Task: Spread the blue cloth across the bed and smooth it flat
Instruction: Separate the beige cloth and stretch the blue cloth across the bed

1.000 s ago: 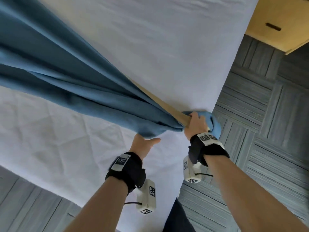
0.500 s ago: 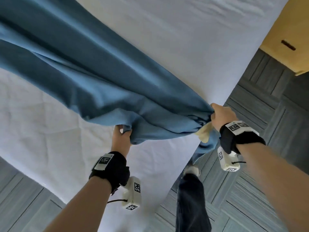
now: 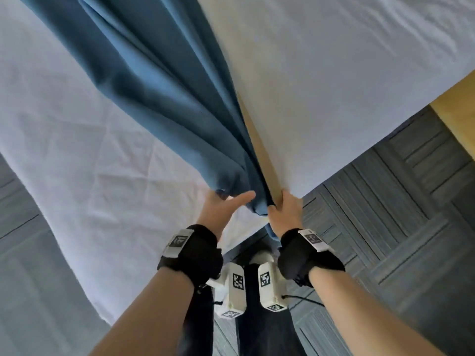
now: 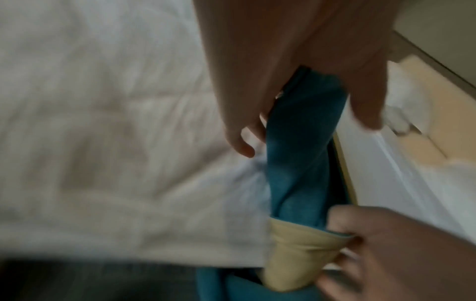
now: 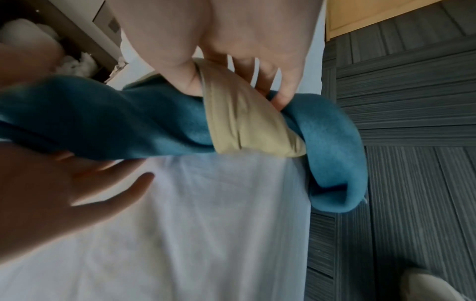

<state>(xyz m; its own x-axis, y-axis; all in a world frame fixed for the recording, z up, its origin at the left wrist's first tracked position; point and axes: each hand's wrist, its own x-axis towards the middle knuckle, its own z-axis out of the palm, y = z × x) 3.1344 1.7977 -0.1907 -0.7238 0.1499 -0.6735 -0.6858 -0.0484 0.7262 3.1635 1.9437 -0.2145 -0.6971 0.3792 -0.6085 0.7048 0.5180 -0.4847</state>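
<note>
The blue cloth [image 3: 154,86] with a tan underside hangs bunched from the upper left down to the near corner of the white bed [image 3: 90,150]. My right hand [image 3: 285,209] grips the gathered end, fingers [image 5: 278,87] curled round the tan fold [image 5: 244,122]; a blue tail [image 5: 335,163] droops off the bed's edge. Just to its left, my left hand [image 3: 221,209] cups the blue cloth [image 4: 304,132] loosely between thumb and straight fingers [image 4: 239,142], without squeezing it. In the right wrist view the left hand [image 5: 77,183] lies flat-fingered under the bunch.
Grey striped floor tiles [image 3: 385,201] surround the bed corner. A wooden cabinet [image 3: 457,116] stands at the far right. My legs and a white shoe [image 3: 259,258] are right below the hands. The sheet [image 3: 334,73] right of the cloth lies bare.
The right hand has come in beside the left at the bed corner. The left hand has eased its grip, thumb now out. The cloth is gathered into a narrower bunch.
</note>
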